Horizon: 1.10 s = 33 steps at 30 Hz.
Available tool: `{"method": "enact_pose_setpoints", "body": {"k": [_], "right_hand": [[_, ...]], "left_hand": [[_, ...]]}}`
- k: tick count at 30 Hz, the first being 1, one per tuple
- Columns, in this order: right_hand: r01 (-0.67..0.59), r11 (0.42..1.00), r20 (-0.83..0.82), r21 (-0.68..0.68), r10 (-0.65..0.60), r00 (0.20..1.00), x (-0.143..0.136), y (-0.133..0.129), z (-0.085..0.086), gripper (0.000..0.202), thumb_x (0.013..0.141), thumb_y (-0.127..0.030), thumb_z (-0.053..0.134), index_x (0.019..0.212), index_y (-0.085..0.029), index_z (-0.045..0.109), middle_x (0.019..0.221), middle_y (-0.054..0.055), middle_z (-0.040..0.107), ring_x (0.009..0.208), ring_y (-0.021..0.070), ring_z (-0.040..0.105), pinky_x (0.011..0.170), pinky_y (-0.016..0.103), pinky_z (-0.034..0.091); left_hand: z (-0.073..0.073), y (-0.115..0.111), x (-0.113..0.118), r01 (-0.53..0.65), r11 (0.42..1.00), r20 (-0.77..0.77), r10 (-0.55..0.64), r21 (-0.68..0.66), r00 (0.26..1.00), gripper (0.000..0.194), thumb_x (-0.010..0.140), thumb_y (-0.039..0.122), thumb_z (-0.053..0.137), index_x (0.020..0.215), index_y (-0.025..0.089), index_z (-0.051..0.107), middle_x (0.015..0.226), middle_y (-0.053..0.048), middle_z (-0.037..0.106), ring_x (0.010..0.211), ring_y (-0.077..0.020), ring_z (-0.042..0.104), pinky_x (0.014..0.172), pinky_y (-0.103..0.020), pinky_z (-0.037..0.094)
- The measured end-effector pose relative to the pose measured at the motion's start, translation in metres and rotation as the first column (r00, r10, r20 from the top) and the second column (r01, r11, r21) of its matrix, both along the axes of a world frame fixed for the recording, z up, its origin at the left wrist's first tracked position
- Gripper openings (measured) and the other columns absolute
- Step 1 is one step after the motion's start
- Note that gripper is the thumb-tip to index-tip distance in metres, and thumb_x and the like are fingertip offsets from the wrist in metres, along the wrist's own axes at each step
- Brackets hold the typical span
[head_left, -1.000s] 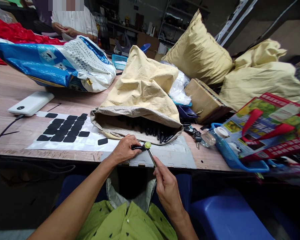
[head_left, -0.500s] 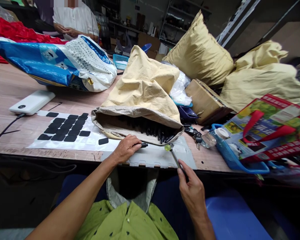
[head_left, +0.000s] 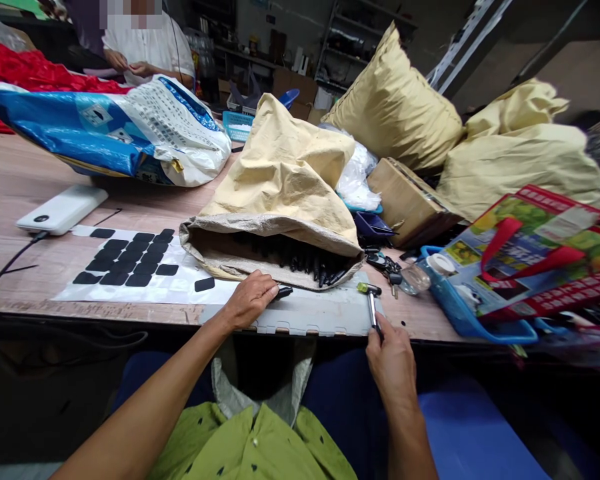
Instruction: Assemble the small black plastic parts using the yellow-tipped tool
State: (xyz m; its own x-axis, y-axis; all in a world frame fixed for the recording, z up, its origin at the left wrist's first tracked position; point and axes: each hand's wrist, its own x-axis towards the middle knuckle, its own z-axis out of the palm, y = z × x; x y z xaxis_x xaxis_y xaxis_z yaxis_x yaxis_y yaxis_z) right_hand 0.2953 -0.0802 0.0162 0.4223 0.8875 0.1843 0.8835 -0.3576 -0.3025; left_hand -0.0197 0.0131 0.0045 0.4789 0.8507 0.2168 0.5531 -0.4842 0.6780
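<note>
My left hand [head_left: 251, 299] is closed around a small black cylindrical piece [head_left: 283, 292], whose end sticks out to the right over the grey board [head_left: 320, 317]. In my right hand [head_left: 393, 357] is a small hammer [head_left: 371, 307], gripped by its handle, with a yellow-green face on its head. The head is over the right end of the board. Just beyond both hands, a beige cloth sack [head_left: 290, 173] lies with its mouth facing me. Several dark, slender pieces [head_left: 317, 263] show inside it.
Left of the sack lies a white sheet with black rounded patches [head_left: 125, 260], near a white power bank [head_left: 63, 209]. A blue-and-white bag [head_left: 130, 133] stands behind. Keys [head_left: 393, 275], a blue basket [head_left: 460, 310] and a wooden box [head_left: 410, 200] are on the right. Another person sits across the table.
My right hand has moved the hammer to the right, away from the black piece, and its head has turned. My left hand keeps its hold in nearly the same place.
</note>
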Motion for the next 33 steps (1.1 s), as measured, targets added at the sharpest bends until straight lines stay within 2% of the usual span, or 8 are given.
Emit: {"method": "enact_pose_setpoints", "body": {"k": [6, 13, 20, 28, 33], "right_hand": [[0.073, 0.997, -0.003, -0.012, -0.073, 0.997, -0.0094, 0.0035, 0.0049, 0.040, 0.096, -0.027, 0.051, 0.133, -0.023, 0.068, 0.105, 0.008, 0.061, 0.081, 0.0178, 0.057, 0.068, 0.029, 0.040], [0.071, 0.997, -0.051, 0.009, -0.071, 0.996, -0.0063, 0.0038, 0.0047, 0.040, 0.094, -0.027, 0.054, 0.130, -0.024, 0.070, 0.101, 0.006, 0.061, 0.082, 0.0173, 0.057, 0.068, 0.028, 0.038], [0.085, 0.996, -0.070, -0.010, -0.086, 0.994, -0.0059, 0.0051, 0.0060, 0.039, 0.094, -0.029, 0.054, 0.129, -0.024, 0.070, 0.109, 0.006, 0.064, 0.086, 0.0183, 0.059, 0.069, 0.029, 0.038], [0.087, 0.996, -0.071, 0.010, -0.086, 0.994, -0.0056, 0.0041, 0.0042, 0.040, 0.093, -0.031, 0.054, 0.130, -0.025, 0.069, 0.109, 0.006, 0.064, 0.086, 0.0186, 0.060, 0.068, 0.029, 0.039], [0.088, 0.996, -0.074, 0.014, -0.087, 0.994, -0.0057, 0.0046, 0.0049, 0.041, 0.093, -0.031, 0.054, 0.130, -0.025, 0.070, 0.109, 0.006, 0.064, 0.085, 0.0185, 0.060, 0.066, 0.029, 0.039]], "left_hand": [[-0.0008, 0.0000, -0.0010, 0.024, 1.000, 0.005, -0.024, -0.006, 1.000, 0.043, 0.105, 0.034, 0.034, 0.073, 0.018, 0.058, 0.079, -0.004, 0.059, 0.083, -0.0202, 0.048, 0.082, -0.037, 0.037], [-0.0018, -0.0010, -0.0009, 0.018, 1.000, 0.006, -0.018, 0.015, 1.000, 0.043, 0.105, 0.034, 0.036, 0.073, 0.019, 0.059, 0.078, -0.003, 0.059, 0.082, -0.0199, 0.048, 0.081, -0.036, 0.037], [-0.0041, -0.0015, -0.0005, 0.038, 0.996, -0.015, -0.037, 0.077, 0.999, 0.040, 0.104, 0.031, 0.039, 0.069, 0.019, 0.054, 0.076, -0.003, 0.058, 0.078, -0.0193, 0.047, 0.080, -0.036, 0.036], [-0.0051, -0.0020, -0.0013, 0.044, 0.996, -0.015, -0.043, 0.080, 0.999, 0.035, 0.101, 0.032, 0.043, 0.073, 0.019, 0.060, 0.078, -0.004, 0.060, 0.081, -0.0198, 0.049, 0.081, -0.037, 0.037], [-0.0031, -0.0040, -0.0006, 0.042, 0.997, 0.018, -0.043, 0.067, 0.999, 0.026, 0.096, 0.033, 0.053, 0.078, 0.019, 0.064, 0.082, -0.004, 0.064, 0.084, -0.0205, 0.052, 0.082, -0.036, 0.039]]}}
